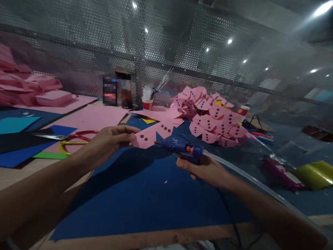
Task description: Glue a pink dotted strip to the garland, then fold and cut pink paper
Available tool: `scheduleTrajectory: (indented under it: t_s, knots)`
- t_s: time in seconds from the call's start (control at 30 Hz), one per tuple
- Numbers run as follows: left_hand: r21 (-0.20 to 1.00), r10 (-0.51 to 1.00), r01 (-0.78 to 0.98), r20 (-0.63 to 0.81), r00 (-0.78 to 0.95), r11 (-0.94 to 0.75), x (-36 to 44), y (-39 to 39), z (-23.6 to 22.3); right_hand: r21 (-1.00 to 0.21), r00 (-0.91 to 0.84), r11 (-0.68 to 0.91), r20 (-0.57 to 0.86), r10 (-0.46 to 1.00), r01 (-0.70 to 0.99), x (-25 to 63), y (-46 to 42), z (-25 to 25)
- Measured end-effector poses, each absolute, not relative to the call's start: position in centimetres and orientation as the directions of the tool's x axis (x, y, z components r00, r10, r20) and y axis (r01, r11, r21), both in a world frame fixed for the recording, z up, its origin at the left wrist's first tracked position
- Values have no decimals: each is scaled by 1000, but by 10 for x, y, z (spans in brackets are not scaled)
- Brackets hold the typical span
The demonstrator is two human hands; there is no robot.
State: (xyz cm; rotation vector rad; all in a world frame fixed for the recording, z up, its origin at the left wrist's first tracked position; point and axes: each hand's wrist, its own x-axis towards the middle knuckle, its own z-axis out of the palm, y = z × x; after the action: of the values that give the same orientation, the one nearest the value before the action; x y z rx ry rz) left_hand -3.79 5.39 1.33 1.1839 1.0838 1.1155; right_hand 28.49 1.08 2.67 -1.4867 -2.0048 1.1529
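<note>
My left hand [111, 140] pinches the left end of a pink paper cutout [145, 139], which carries small dark squares and a notch in its lower edge. A blue hot glue gun [177, 147] is gripped in my right hand [200, 168], a long clear glue stick [234, 165] trailing from its back. The gun's nozzle points left, close to the cutout; whether they touch I cannot tell. Beneath both hands lies a dark blue sheet [156, 201].
Behind the gun is a heap of pink folded pieces [215, 121]. Scissors [70, 139] rest on coloured sheets at left, near more pink paper [49, 86]. Paper cups [147, 100] and a jar [126, 92] stand at the back; a magenta tool [283, 173] lies at right.
</note>
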Motion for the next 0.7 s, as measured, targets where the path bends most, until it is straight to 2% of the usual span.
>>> scheduleTrajectory:
  t_s: [0.3, 0.7]
  knots:
    - [999, 988, -41, -29, 153, 36, -31, 47, 18, -852, -409, 146, -85, 909, 502, 275, 3, 36]
    - [999, 983, -44, -17, 182, 26, -30, 45, 18, -852, -462, 242, 0, 887, 465, 272, 6, 29]
